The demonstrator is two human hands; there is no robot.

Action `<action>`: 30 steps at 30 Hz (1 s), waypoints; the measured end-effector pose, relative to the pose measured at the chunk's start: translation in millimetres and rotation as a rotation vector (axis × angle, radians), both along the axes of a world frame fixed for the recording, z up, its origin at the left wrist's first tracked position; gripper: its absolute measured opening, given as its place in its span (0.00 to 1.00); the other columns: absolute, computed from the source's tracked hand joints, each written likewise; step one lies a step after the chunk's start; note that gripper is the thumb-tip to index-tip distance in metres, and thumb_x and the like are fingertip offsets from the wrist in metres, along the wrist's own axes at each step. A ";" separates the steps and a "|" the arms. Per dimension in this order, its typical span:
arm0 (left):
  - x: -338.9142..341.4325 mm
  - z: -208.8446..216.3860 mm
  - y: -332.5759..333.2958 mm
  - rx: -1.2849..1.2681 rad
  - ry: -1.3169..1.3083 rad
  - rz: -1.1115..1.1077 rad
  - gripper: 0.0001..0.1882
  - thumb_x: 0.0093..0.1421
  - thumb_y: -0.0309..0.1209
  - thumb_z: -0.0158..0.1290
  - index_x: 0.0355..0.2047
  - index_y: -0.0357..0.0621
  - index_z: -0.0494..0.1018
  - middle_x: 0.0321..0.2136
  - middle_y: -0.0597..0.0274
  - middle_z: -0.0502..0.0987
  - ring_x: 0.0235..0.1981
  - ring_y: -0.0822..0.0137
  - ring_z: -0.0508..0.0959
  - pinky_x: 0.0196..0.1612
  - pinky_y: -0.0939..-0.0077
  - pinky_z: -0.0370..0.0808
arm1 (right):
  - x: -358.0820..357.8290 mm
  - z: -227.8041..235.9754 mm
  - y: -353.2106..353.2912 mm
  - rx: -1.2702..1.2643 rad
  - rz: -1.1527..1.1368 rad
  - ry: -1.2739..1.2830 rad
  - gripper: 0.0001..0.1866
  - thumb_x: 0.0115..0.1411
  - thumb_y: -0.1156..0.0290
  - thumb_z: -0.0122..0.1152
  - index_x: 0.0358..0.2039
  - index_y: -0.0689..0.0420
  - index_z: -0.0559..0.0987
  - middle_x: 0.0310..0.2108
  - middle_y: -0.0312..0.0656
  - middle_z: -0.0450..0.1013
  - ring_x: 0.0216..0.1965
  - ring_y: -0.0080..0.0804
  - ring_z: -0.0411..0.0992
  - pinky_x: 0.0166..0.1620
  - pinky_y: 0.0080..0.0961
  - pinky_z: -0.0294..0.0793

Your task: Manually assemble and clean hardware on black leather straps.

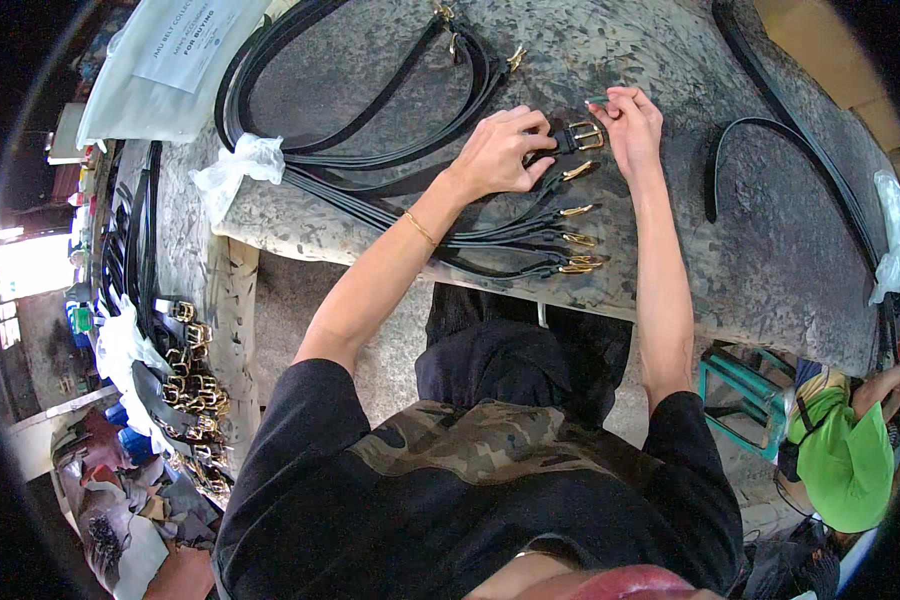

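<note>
Near the table's middle, my left hand point(505, 150) is closed on the buckle end of a black belt point(562, 140). Its gold-coloured buckle point(585, 136) sticks out to the right of my fingers. Just right of the buckle, my right hand point(634, 130) pinches a small, thin, dark greenish tool point(598, 100) with a pale tip; its exact kind is too small to make out. The tip is apart from the buckle. Below my left hand, several more black belts point(450, 240) lie side by side, their gold buckles point(578, 240) pointing right.
Clear plastic wrap point(245, 165) binds the looped belts at left, near a white plastic packet point(160, 90). More black straps point(790, 120) lie at right. A bundle of buckled belts point(195, 385) hangs off the left edge. A green stool point(740, 400) and a person in green point(850, 460) are at right.
</note>
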State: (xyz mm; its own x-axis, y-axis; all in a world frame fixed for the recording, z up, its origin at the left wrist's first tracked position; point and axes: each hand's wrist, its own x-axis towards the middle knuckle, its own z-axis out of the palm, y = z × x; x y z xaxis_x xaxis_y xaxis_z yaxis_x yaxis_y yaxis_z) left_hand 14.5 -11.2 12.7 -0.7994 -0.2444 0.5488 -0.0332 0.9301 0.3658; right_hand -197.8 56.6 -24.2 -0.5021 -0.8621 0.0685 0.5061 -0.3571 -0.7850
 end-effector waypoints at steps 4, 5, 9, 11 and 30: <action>-0.8 -2.9 2.1 -0.084 -0.033 -0.023 0.06 0.47 0.27 0.63 0.27 0.40 0.79 0.29 0.62 0.76 0.32 0.60 0.75 0.34 0.67 0.74 | 1.1 2.4 0.8 0.026 -0.010 -0.007 0.04 0.60 0.82 0.54 0.29 0.63 0.75 0.24 0.32 0.63 0.26 0.18 0.63 0.47 0.37 0.77; -1.4 -4.0 2.3 -0.086 -0.032 -0.025 0.06 0.47 0.27 0.63 0.27 0.40 0.79 0.29 0.62 0.76 0.32 0.60 0.75 0.34 0.67 0.74 | 1.3 2.8 0.5 0.024 -0.012 -0.007 0.04 0.60 0.82 0.54 0.29 0.63 0.75 0.24 0.32 0.63 0.26 0.18 0.63 0.47 0.37 0.77; -3.9 -4.7 2.5 -0.012 -0.019 0.020 0.05 0.50 0.24 0.61 0.28 0.39 0.77 0.29 0.59 0.76 0.32 0.58 0.76 0.34 0.65 0.74 | 2.3 2.5 0.3 0.030 -0.003 -0.007 0.03 0.60 0.82 0.53 0.29 0.63 0.75 0.23 0.32 0.63 0.26 0.19 0.63 0.47 0.36 0.77; -5.1 -5.9 -0.5 0.065 -0.001 0.061 0.05 0.51 0.24 0.60 0.28 0.38 0.76 0.29 0.57 0.76 0.31 0.56 0.76 0.34 0.65 0.74 | 1.5 1.1 -0.7 0.031 0.006 -0.002 0.03 0.60 0.82 0.54 0.29 0.63 0.75 0.23 0.32 0.63 0.26 0.19 0.63 0.47 0.37 0.77; -7.3 -12.7 -8.9 0.366 0.034 0.290 0.06 0.57 0.27 0.56 0.31 0.36 0.74 0.29 0.52 0.75 0.22 0.59 0.75 0.28 0.67 0.71 | 32.4 6.9 5.7 0.208 -0.033 0.851 0.03 0.53 0.77 0.63 0.28 0.63 0.78 0.19 0.29 0.69 0.22 0.12 0.62 0.26 0.16 0.62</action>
State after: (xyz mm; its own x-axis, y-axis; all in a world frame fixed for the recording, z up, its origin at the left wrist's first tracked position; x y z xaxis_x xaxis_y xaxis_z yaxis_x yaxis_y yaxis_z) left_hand 7.2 -20.1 0.1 -0.6526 -0.6374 0.4097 -0.2549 0.6939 0.6735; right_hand -165.4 62.2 -17.3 -0.3770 -0.8846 0.2746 -0.2893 -0.1691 -0.9422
